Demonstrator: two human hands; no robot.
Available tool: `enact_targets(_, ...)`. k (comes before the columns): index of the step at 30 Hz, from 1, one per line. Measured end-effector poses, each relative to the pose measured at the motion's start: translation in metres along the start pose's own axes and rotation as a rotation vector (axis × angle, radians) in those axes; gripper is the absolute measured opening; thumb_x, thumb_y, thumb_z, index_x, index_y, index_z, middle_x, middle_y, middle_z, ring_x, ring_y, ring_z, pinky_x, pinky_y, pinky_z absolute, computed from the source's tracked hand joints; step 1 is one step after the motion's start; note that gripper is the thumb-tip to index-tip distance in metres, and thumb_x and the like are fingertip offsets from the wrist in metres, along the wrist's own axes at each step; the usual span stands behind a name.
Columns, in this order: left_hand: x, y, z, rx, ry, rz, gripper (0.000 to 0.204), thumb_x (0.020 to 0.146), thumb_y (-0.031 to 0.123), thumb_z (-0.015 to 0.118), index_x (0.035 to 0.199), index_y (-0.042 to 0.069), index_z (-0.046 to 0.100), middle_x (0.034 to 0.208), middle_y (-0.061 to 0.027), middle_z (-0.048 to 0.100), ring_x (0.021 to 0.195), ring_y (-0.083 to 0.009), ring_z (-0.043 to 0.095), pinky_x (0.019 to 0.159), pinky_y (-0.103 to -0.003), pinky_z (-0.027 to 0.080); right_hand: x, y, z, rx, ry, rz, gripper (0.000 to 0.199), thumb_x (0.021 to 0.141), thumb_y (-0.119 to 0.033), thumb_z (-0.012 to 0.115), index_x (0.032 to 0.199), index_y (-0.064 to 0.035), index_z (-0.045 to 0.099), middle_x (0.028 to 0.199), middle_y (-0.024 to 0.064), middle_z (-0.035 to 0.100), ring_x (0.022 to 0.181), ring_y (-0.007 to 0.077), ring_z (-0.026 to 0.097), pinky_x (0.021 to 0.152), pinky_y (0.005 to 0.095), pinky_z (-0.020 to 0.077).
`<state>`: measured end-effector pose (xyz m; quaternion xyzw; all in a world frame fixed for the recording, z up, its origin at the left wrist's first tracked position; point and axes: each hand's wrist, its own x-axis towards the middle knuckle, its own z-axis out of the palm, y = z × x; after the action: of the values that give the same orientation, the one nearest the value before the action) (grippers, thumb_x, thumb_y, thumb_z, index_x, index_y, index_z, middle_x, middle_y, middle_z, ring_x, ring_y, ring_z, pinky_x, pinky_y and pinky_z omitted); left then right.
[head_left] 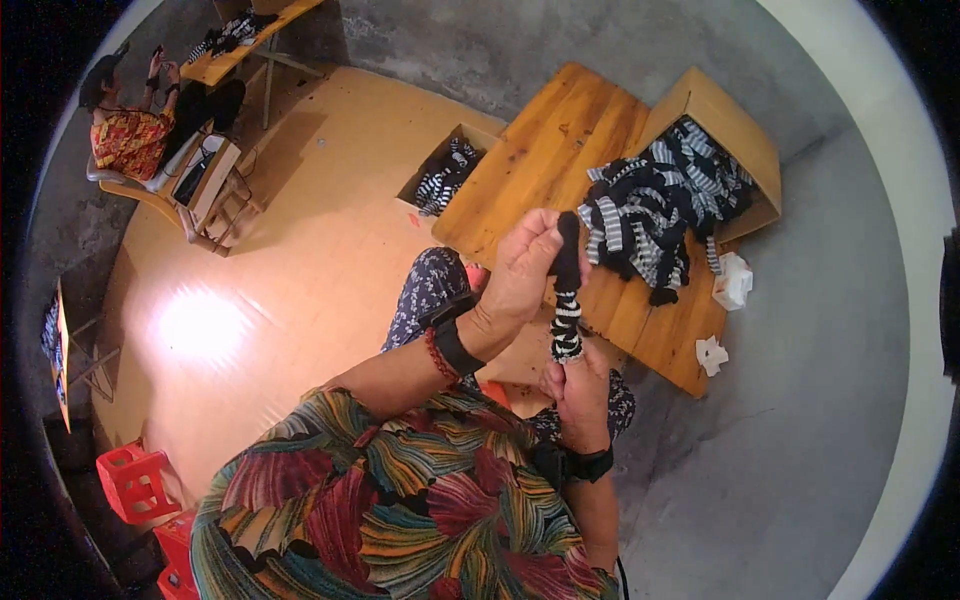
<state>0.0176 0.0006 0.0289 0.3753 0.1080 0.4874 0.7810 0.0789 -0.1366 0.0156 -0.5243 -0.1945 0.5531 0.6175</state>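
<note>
Side table: far left of my view, seen nearly edge-on.
Red stools: near left, two of them on the floor.
Co-worker: I see them far left, seated on a chair, both hands raised; what they hold is too small for me to tell.
Far table: just right of the co-worker, with striped and black cloth on it.
Small box: far, on the floor left of the main table; open, striped socks inside.
Left hand: I have it closed, fingers pinching the sock's black far end.
Sock: stretched between both hands, left of the pile; black far end, black-and-white nearer.
Right hand: closed around the sock's near, striped end; I cannot tell whether fingers are inside it.
Pile: striped and black socks, heaped on the main table.
Paper: white, crumpled, at the table's right edge.
Tissue pack: white, just beyond the paper.
Big box: far right, tipped on its side, the pile spilling from its mouth.
</note>
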Motion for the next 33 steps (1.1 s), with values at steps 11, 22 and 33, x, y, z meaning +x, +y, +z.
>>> enact_targets(11, -0.011, -0.013, 0.000, 0.246, 0.009, -0.136, 0.016, 0.090, 0.023, 0.042, 0.088, 0.008, 0.045, 0.067, -0.0014, 0.053, 0.057, -0.0102, 0.051, 0.050, -0.021, 0.042, 0.011, 0.001, 0.023, 0.277, -0.039, 0.090, 0.021, 0.089, -0.026, 0.043, 0.077, -0.0089, 0.043, 0.052, -0.0040, 0.035, 0.038, 0.0053, 0.029, 0.037, 0.0201, 0.0245)
enact_targets(22, 0.013, 0.014, -0.003, 0.033, -0.035, -0.143, 0.019, 0.088, 0.021, 0.044, 0.095, 0.004, 0.050, 0.074, -0.0099, 0.059, 0.063, -0.0174, 0.057, 0.060, -0.027, 0.046, 0.009, -0.016, 0.007, 0.132, -0.081, 0.121, 0.026, 0.087, -0.030, 0.046, 0.075, -0.0070, 0.046, 0.049, -0.0041, 0.035, 0.037, 0.0052, 0.029, 0.037, 0.0219, 0.0254)
enact_targets(33, 0.003, -0.019, -0.007, -0.027, 0.189, -0.091, 0.013, 0.088, 0.017, 0.044, 0.084, 0.006, 0.049, 0.067, -0.0032, 0.054, 0.055, -0.0125, 0.052, 0.052, -0.024, 0.045, 0.016, 0.017, -0.011, -0.034, 0.076, 0.010, 0.020, 0.087, -0.025, 0.047, 0.078, -0.0068, 0.046, 0.052, -0.0039, 0.035, 0.039, 0.0055, 0.030, 0.037, 0.0199, 0.0237)
